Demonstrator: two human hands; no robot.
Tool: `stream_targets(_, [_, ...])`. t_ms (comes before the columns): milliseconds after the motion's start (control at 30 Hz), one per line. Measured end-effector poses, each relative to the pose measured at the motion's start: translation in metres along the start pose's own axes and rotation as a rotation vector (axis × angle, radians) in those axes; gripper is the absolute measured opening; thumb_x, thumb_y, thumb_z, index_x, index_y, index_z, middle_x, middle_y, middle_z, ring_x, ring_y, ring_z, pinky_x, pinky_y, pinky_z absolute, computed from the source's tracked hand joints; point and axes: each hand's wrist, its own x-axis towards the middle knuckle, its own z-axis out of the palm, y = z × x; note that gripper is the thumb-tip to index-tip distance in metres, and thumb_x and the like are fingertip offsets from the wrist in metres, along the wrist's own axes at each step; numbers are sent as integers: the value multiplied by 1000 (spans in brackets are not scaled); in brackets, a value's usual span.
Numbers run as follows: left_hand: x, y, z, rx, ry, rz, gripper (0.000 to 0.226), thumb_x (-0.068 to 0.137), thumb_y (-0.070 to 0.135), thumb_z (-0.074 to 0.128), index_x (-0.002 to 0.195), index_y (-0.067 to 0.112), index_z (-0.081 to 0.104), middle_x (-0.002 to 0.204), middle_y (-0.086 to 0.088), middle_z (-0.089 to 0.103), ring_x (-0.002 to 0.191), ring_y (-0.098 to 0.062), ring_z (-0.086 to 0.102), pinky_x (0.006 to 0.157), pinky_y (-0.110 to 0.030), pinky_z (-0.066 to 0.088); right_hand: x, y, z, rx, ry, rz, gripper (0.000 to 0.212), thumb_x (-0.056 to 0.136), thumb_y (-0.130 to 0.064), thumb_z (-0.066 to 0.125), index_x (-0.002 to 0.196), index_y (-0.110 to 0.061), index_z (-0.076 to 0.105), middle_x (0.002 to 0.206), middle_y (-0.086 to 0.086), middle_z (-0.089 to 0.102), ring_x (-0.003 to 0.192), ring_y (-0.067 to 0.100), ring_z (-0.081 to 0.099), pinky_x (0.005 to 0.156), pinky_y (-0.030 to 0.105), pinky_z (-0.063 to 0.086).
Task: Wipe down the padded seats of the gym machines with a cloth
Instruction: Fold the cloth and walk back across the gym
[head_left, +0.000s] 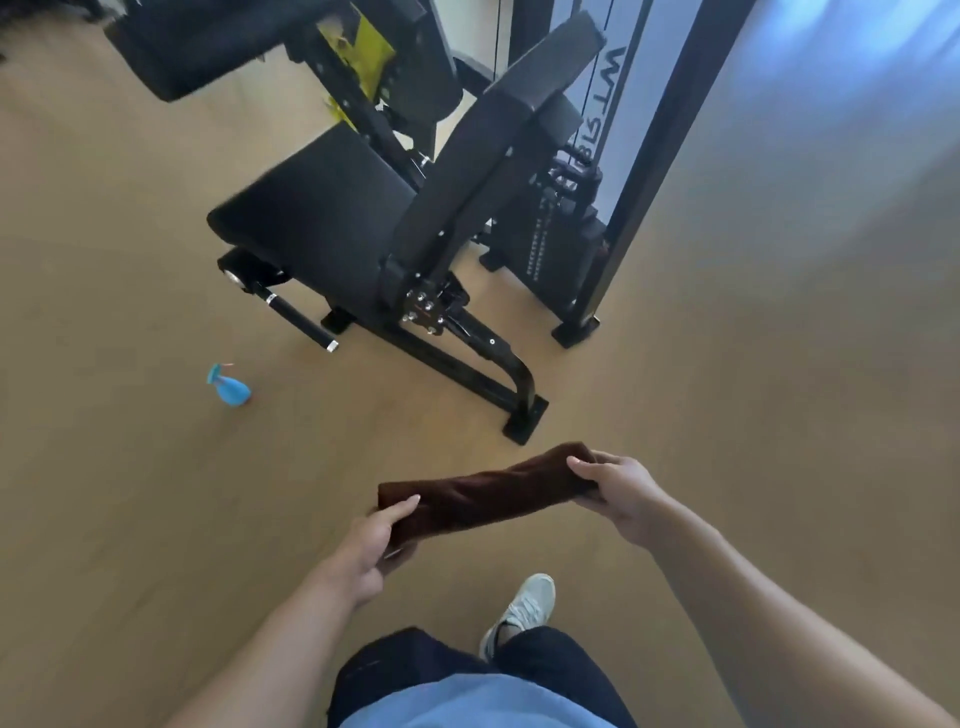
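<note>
A dark brown cloth (483, 493), folded into a long strip, is stretched between my two hands above the floor. My left hand (371, 551) grips its left end and my right hand (621, 493) grips its right end. Ahead stands a black gym machine with a padded seat (317, 208) and a tilted padded backrest (483, 150). Both hands are well short of the seat, about a step away from it.
A small blue spray bottle (228, 387) stands on the wooden floor left of the machine. The machine's black base frame (514, 395) reaches toward me. A weight stack (561, 234) and upright post (649, 171) stand to the right. My white shoe (524, 608) is below.
</note>
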Motion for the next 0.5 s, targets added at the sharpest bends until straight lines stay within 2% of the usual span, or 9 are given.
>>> stream_targets(67, [16, 17, 32, -6, 68, 52, 22, 91, 17, 73, 110, 8, 65, 104, -11, 71, 92, -22, 65, 72, -32, 56, 35, -23, -15, -100, 0, -11, 36, 97, -16, 69, 133, -12, 62, 113, 8, 70, 97, 22, 72, 72, 27, 61])
stream_targets(167, [45, 38, 74, 25, 134, 113, 24, 93, 20, 71, 114, 10, 64, 106, -12, 71, 94, -25, 69, 75, -37, 61, 74, -56, -25, -240, 8, -26, 34, 100, -25, 64, 129, -38, 51, 114, 5, 64, 84, 23, 76, 66, 32, 64])
stream_targets(233, [64, 53, 95, 71, 170, 122, 24, 96, 21, 67, 116, 8, 64, 109, -14, 72, 93, -28, 72, 79, -41, 62, 92, -75, -27, -353, 4, -43, 19, 103, -28, 57, 121, -31, 65, 103, 6, 69, 68, 18, 72, 71, 35, 65])
stream_targets(267, [73, 61, 102, 90, 180, 117, 24, 97, 21, 65, 116, 7, 65, 109, -15, 73, 92, -28, 72, 79, -41, 62, 101, -84, -28, -399, 4, -49, 18, 103, -30, 56, 114, -27, 71, 99, 7, 70, 65, 17, 70, 75, 37, 64])
stream_targets(367, [103, 83, 119, 111, 188, 62, 24, 98, 19, 62, 113, 2, 65, 108, -18, 72, 84, -27, 72, 77, -40, 63, 129, -101, -36, -436, -26, -8, 13, 96, -33, 69, 104, -24, 74, 101, 8, 75, 75, 18, 75, 81, 36, 63])
stream_targets(433, [125, 97, 129, 148, 175, 31, 23, 98, 18, 63, 114, 1, 62, 106, -17, 71, 80, -26, 71, 73, -39, 62, 151, -109, -41, -420, -64, -16, 29, 85, -27, 83, 111, -26, 71, 103, 5, 74, 84, 16, 75, 79, 30, 63])
stream_targets(500, [148, 107, 141, 175, 160, 19, 21, 98, 16, 64, 114, 3, 59, 103, -15, 70, 79, -25, 71, 69, -38, 62, 179, -116, -43, -357, -60, -48, 40, 81, -21, 86, 117, -27, 69, 105, 2, 71, 85, 13, 72, 72, 24, 60])
